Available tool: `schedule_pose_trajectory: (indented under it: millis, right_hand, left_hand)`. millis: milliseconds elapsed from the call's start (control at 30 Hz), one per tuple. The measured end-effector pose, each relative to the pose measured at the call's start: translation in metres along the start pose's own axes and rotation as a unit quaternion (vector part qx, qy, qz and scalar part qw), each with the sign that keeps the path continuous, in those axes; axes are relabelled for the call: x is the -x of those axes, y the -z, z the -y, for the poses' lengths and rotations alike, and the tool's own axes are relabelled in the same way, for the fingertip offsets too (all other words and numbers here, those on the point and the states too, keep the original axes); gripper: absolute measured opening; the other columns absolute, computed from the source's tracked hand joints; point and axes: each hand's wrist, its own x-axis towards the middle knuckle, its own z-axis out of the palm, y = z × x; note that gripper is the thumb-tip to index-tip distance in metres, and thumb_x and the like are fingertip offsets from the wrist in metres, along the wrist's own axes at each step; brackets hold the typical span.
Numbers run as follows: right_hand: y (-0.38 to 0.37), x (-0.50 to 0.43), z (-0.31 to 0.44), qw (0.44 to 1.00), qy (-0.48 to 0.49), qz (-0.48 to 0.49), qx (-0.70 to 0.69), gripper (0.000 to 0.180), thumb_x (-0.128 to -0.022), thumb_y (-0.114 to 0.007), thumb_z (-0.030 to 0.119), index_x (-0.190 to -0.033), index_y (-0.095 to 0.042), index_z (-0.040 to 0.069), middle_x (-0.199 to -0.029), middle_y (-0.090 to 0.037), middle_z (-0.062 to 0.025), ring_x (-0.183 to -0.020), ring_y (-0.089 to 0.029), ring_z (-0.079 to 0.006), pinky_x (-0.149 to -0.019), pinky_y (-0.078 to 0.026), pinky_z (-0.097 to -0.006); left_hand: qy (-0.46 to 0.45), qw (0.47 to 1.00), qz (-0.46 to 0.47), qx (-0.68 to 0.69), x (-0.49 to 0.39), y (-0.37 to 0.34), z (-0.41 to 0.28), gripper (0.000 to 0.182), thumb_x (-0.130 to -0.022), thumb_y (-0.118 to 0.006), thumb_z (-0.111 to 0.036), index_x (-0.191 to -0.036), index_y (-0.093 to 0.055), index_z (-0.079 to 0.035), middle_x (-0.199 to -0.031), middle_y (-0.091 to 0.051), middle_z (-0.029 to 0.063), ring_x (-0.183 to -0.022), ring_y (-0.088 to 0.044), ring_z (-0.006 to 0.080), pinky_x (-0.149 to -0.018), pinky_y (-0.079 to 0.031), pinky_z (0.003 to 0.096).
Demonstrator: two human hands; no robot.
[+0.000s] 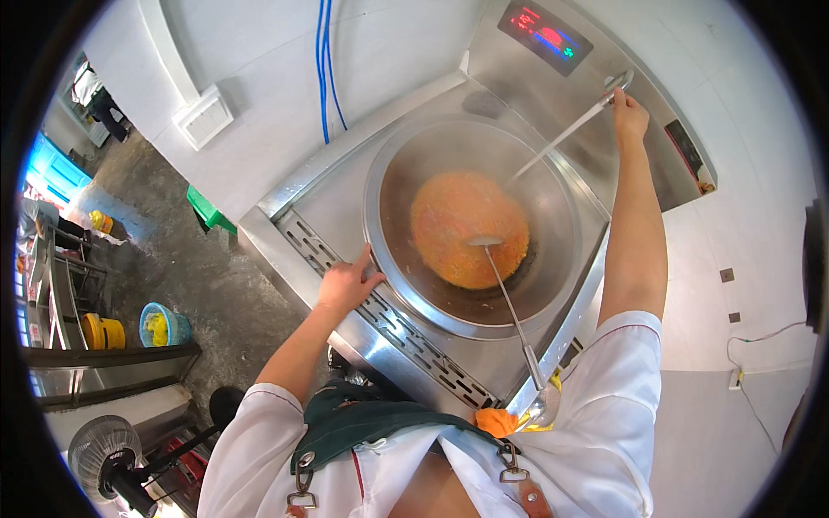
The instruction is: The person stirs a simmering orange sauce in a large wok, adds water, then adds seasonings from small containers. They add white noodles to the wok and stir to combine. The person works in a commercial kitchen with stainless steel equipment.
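Observation:
A large round wok [414,294] is set into a stainless steel stove [330,194]. Orange-red sauce or stew [466,207] with small bits fills its bottom, and steam blurs it. My left hand [348,281] rests at the near-left rim, index finger and thumb spread, holding nothing. High on the right, my right hand [629,120] grips the upper part of a long metal tube [570,135] with a curved end. The tube slants down over the wok; steam hides its lower tip. A long-handled wok ladle or spatula [505,291] lies in the sauce, its handle leaning over the near rim.
A lit control panel [545,35] is on the steel backsplash. A slotted drain grate [414,349] runs along the stove's near-left side. An orange cloth [496,422] and a shiny metal bowl or ladle [543,409] sit at the near corner. Blue hoses [324,71] hang on the wall.

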Motion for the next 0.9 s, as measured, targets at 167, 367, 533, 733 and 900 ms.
schedule_pose_trajectory:
  millis: [167,367,533,733,900]
  right_hand:
    - [-0.002,0.000,0.000,0.998,0.018,0.027,-0.056,0.042,-0.089,-0.066,0.051,-0.104,-0.078,0.013,-0.101,-0.074,-0.0110,-0.099,-0.068,-0.0271,-0.090,-0.049,-0.0382]
    - [-0.007,-0.014,-0.016,0.997,0.040,0.037,-0.054,0.047,-0.088,-0.067,0.052,-0.105,-0.077,0.009,-0.102,-0.074,-0.0110,-0.100,-0.068,-0.0261,-0.091,-0.049,-0.0378]
    - [-0.003,-0.004,-0.006,0.999,-0.001,0.019,-0.035,0.043,-0.088,-0.065,0.053,-0.104,-0.078,0.015,-0.108,-0.072,-0.0119,-0.105,-0.066,-0.0271,-0.094,-0.048,-0.0388]
    - [0.005,-0.001,-0.001,0.998,0.038,0.044,0.021,0.042,-0.088,-0.061,0.058,-0.104,-0.079,0.024,-0.111,-0.072,-0.0081,-0.108,-0.064,-0.0285,-0.096,-0.047,-0.0396]
    - [-0.002,-0.007,-0.007,0.999,0.025,0.033,-0.014,0.040,-0.087,-0.064,0.056,-0.103,-0.079,0.024,-0.110,-0.073,-0.0079,-0.108,-0.065,-0.0274,-0.096,-0.047,-0.0401]
  left_hand:
    - [-0.014,1.000,-0.001,0.006,-0.001,0.003,0.000,0.072,-0.083,-0.072,-0.050,-0.141,-0.052,-0.013,-0.066,-0.067,0.0041,-0.065,-0.065,0.0289,-0.064,-0.055,0.0408]
    - [0.004,1.000,0.005,0.010,-0.001,0.006,-0.003,0.073,-0.081,-0.076,-0.045,-0.143,-0.052,-0.015,-0.065,-0.067,0.0033,-0.064,-0.064,0.0263,-0.064,-0.055,0.0394]
    - [0.007,1.000,0.001,0.012,-0.002,0.007,-0.005,0.072,-0.081,-0.076,-0.046,-0.142,-0.054,-0.014,-0.065,-0.067,0.0033,-0.065,-0.064,0.0253,-0.065,-0.054,0.0393]
    - [-0.028,0.999,-0.034,0.015,-0.002,0.007,-0.003,0.072,-0.080,-0.077,-0.043,-0.141,-0.054,-0.014,-0.062,-0.065,0.0028,-0.058,-0.062,0.0266,-0.059,-0.054,0.0395]
    - [-0.028,0.999,-0.028,0.017,-0.002,0.006,-0.002,0.073,-0.080,-0.077,-0.042,-0.142,-0.052,-0.014,-0.062,-0.065,0.0028,-0.059,-0.063,0.0272,-0.058,-0.054,0.0401]
